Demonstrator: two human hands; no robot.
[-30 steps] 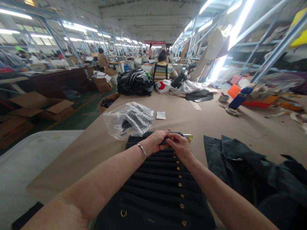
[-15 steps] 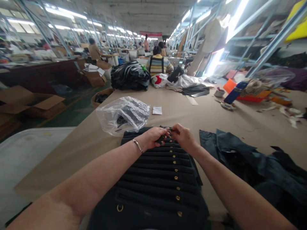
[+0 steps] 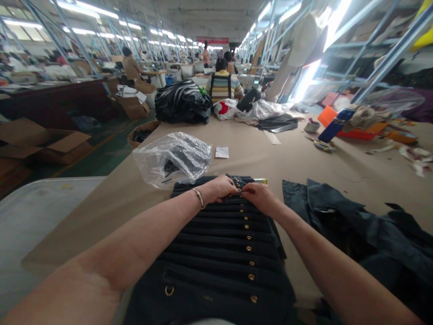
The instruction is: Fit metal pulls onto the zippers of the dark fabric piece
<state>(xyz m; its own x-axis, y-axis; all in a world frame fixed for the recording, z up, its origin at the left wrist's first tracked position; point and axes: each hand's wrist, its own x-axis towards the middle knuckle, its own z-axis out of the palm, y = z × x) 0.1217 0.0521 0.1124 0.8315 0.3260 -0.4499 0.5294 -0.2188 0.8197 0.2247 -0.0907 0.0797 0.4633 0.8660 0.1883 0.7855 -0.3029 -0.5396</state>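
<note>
A row of overlapping dark fabric pieces (image 3: 219,246) lies in front of me, each with a small gold metal fitting (image 3: 249,248) near its right side. A gold D-shaped ring (image 3: 169,290) sits on the nearest piece. At the far end, my left hand (image 3: 221,187), with a bracelet at the wrist, is closed, its fingertips pinching at a dark piece. My right hand (image 3: 260,196) pinches close beside it, fingertips almost meeting the left ones. What the right fingers hold is too small to make out. Just beyond them shows a short yellow-and-silver object (image 3: 260,181).
A clear plastic bag (image 3: 179,158) and a white square (image 3: 222,152) lie beyond the pieces. Dark fabric (image 3: 324,212) is heaped at right. Farther back are a dark bundle (image 3: 182,104), snips (image 3: 323,145) and an orange tray (image 3: 361,133). A person (image 3: 223,81) sits beyond the table.
Both hands have come slightly nearer, to another spot on the row, with the left fingers turned more downward. The yellow-and-silver object and more gold fittings now show beyond them.
</note>
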